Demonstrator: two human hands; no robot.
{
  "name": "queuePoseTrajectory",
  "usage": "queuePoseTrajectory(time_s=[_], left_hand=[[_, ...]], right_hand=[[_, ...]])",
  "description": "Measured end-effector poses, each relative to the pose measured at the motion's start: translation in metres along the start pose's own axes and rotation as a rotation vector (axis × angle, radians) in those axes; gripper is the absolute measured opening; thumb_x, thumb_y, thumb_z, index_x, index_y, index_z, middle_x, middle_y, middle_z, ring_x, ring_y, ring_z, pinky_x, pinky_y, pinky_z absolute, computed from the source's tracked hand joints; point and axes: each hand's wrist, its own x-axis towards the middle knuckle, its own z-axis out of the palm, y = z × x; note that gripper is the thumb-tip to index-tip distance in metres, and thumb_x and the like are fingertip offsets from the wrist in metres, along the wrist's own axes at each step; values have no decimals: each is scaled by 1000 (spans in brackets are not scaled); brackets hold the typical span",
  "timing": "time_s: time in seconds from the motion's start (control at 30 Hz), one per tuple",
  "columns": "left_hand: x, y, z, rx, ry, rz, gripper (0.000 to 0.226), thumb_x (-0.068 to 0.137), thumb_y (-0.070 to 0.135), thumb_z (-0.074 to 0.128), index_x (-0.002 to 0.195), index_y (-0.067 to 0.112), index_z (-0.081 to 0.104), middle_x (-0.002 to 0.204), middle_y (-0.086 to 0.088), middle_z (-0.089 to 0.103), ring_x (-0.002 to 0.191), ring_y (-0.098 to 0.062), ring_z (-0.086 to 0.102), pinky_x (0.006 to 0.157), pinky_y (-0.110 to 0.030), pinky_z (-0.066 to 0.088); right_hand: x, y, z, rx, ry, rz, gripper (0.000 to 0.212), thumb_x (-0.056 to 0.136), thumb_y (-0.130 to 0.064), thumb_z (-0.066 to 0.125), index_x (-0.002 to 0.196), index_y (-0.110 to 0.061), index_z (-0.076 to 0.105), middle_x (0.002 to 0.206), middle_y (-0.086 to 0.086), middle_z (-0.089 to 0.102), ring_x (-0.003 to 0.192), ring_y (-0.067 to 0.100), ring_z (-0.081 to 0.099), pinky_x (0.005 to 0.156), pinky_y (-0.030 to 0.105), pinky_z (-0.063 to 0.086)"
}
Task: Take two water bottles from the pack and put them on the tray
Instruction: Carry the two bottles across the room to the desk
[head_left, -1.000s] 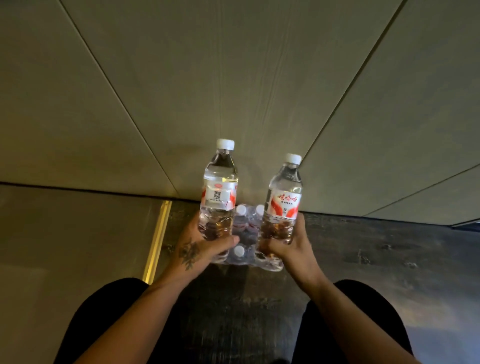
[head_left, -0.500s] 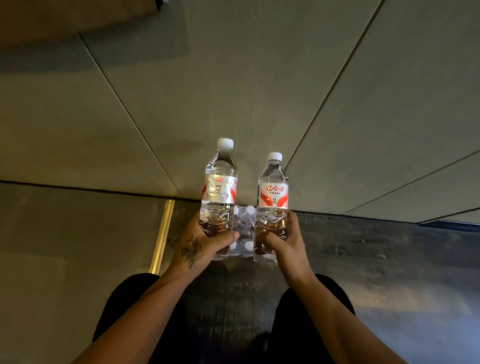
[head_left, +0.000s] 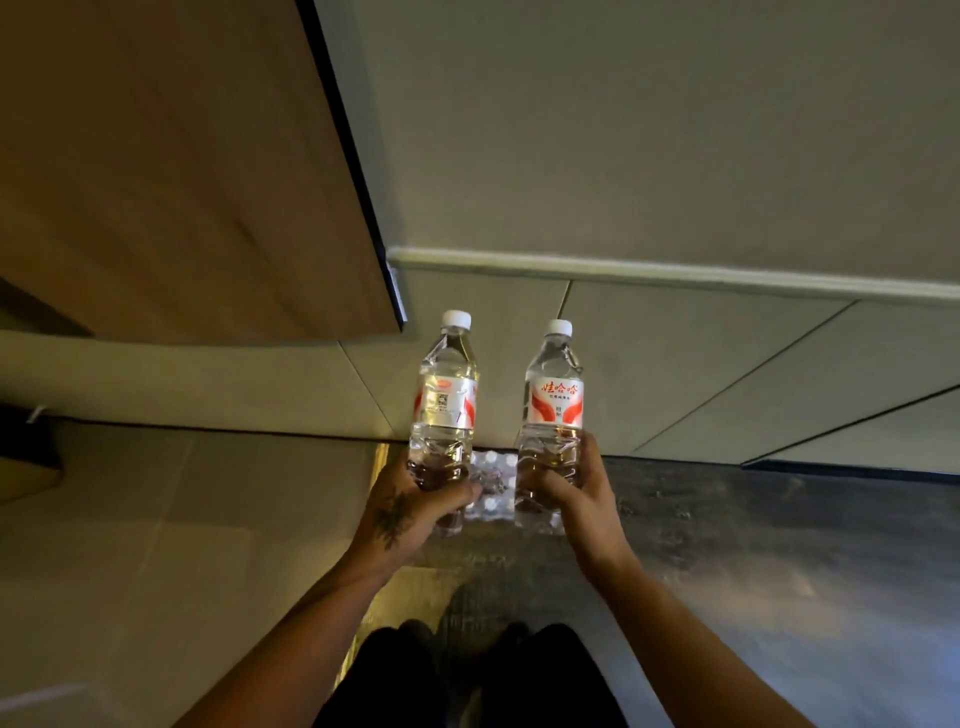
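Note:
I hold two clear water bottles upright, each with a white cap and a red-and-white label. My left hand grips the lower half of the left bottle. My right hand grips the lower half of the right bottle. Far below, between the two bottles, the shrink-wrapped pack of bottles lies on the floor, mostly hidden by my hands. No tray is in view.
A wooden panel with a dark edge rises at the upper left. A pale wall with a skirting strip stands ahead. The floor is light tile on the left and dark stone on the right. My dark-trousered legs are at the bottom.
Both bottles have risen away from the pack and moved slightly apart. My view has lifted, bringing the wooden panel and the wall's skirting into sight, and the pack now looks smaller.

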Motion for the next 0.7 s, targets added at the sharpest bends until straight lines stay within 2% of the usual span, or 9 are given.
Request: queuePoseTrajectory(time_s=[0.07,0.17,0.23,0.37,0.5,0.6,0.7], left_hand=[[-24,32,-1,15,16,6,39,57,43,88,93,31,81,81,5,83,69,-6,79,59,-21,61],[-51,66,0,55,42,9,61,53,50,86,104,17,79,89,-1,85,83,-17,82,75,-36,66],[-63,75,0,61,54,12,67,51,51,86,107,15,79,91,-3,85,86,-20,82,79,-40,66],[-78,86,3,76,35,10,72,49,54,88,111,21,76,94,1,84,87,-17,81,79,-39,66],[-78,93,9,97,-52,29,70,52,46,92,113,17,74,91,-2,81,89,-31,78,82,-49,65],[-74,100,18,149,-122,41,73,49,48,91,114,19,73,92,1,82,88,-25,78,79,-43,64],[-68,105,29,233,-236,66,74,49,53,88,116,27,71,93,4,83,87,-16,79,77,-35,63]], right_hand=[[-22,-31,0,10,-8,-6,72,71,-40,80,138,-37,55,115,-6,78,105,23,78,75,30,66],[-46,-60,-3,31,-17,-24,74,74,-40,81,142,-33,54,118,2,77,104,26,79,75,32,66],[-57,-68,-4,37,-6,-44,78,74,-40,80,145,-29,52,121,5,76,105,26,79,77,32,66],[-75,-74,-3,61,40,-76,85,71,-41,80,149,-25,49,126,11,73,108,30,77,79,35,66],[-96,-70,-10,103,129,-105,77,78,-31,79,149,-25,49,126,11,72,100,20,79,75,30,65],[-113,-66,-17,144,236,-125,77,75,-33,81,145,-27,52,124,10,73,99,19,79,75,28,65],[-134,-59,-26,173,370,-135,79,69,-37,83,142,-28,54,120,9,74,101,28,78,78,33,66]])
